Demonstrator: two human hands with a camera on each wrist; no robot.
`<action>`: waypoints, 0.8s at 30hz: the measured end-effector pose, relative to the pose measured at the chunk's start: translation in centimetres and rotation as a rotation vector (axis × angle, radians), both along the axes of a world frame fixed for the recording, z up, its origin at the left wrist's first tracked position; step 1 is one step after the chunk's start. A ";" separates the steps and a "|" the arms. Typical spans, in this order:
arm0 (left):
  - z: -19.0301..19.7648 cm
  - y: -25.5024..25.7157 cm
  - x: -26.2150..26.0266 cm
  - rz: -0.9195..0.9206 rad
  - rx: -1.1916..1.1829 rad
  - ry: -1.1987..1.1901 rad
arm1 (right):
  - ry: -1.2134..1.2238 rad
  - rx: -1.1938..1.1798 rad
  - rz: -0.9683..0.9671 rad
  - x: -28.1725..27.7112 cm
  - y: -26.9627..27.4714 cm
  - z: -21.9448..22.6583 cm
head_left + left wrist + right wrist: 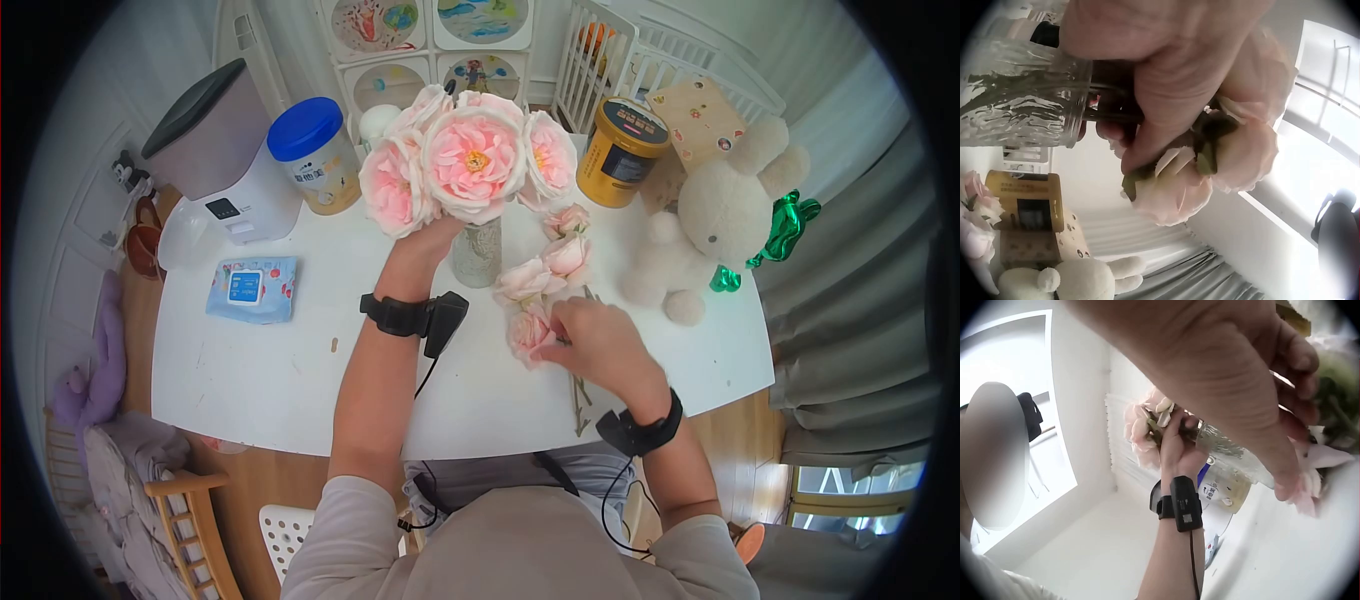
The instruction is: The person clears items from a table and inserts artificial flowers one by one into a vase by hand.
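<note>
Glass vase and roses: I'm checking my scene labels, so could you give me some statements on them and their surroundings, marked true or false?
The left hand holds roses just above the glass vase. True.
The vase lies on its side. False: it stands upright.
The right hand is at the loose roses. True.
The plush rabbit is dark brown. False: it is cream.
The blue-lidded tub is left of the yellow tub in the head view. True.

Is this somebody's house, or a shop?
It looks like a home, maybe a room where a child plays. There's a fluffy toy bunny on the table, a white railing like a crib's behind it, and long purple stuffed legs at the side.
</note>
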State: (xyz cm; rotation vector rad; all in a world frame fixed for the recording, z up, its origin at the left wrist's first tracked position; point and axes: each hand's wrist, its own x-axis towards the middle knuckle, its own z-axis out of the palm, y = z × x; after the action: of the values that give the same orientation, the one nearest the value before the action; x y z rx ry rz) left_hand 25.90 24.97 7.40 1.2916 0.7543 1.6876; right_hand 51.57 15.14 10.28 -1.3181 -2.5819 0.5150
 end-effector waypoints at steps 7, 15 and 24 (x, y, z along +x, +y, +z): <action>-0.3 0.0 0.8 0.103 0.055 0.034 | -0.102 0.265 -0.053 1.4 -1.3 -5.3; -1.6 2.5 -0.8 0.130 0.049 0.122 | 0.187 0.244 -0.283 2.3 -1.3 -3.4; -2.1 3.0 -2.8 -0.075 0.004 0.206 | 0.592 -0.377 -0.379 2.7 0.8 -8.0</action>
State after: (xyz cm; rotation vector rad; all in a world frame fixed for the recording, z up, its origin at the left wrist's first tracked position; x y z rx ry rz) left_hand 23.07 28.01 5.26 1.4941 0.8110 1.5127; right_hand 54.27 15.93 2.27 -1.4379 -1.7629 1.1473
